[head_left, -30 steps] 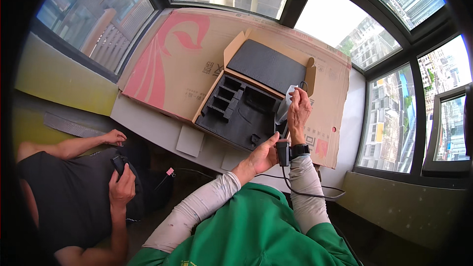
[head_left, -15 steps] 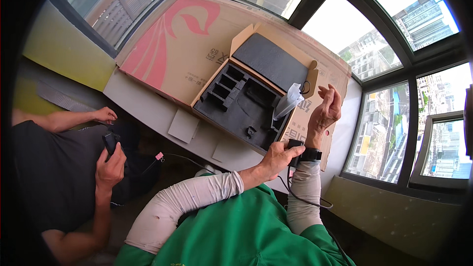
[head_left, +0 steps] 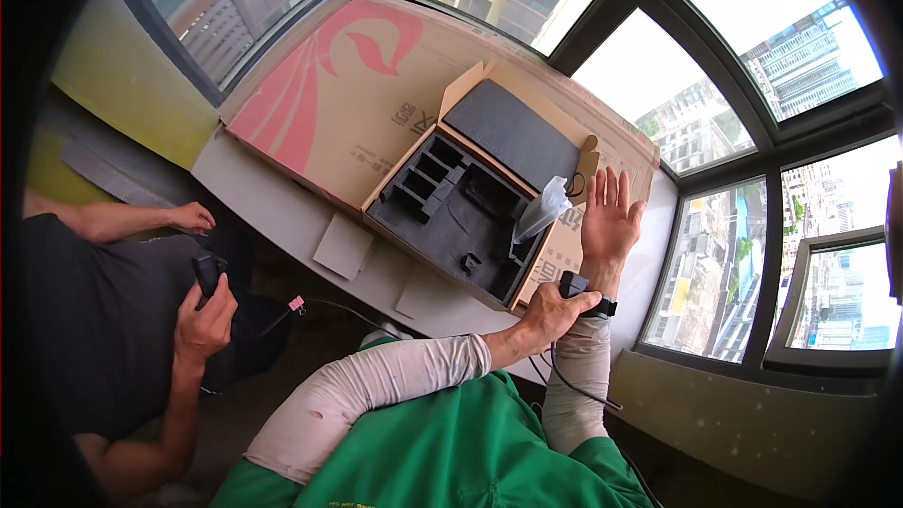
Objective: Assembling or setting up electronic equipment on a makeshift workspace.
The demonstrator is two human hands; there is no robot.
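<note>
My left hand [head_left: 547, 314] reaches across to my right wrist, its fingers closed round a small black box-shaped device [head_left: 571, 284] on a black wrist strap [head_left: 602, 307]. My right hand [head_left: 611, 226] is stretched out, palm up, fingers apart, holding nothing. A thin black cable [head_left: 578, 384] runs from the device down along my right forearm. Left of my right hand lies a carton [head_left: 442, 268] with black cut-out foam [head_left: 442, 240], and a translucent plastic bag [head_left: 540, 212] sits on its right end. My left fingertips are partly hidden.
Under the carton lies a large flat cardboard box [head_left: 376, 103] on a pale ledge [head_left: 254, 174] beneath windows. A black foam sheet [head_left: 513, 127] rests in the carton's raised lid. At left, another person's hand [head_left: 204, 325] holds a black device [head_left: 209, 271]; a cable with a pink clip [head_left: 297, 304] crosses between us.
My right hand has opened out, its palm turned up and fingers spread. My left hand has shifted slightly right and down, still at the wrist device.
</note>
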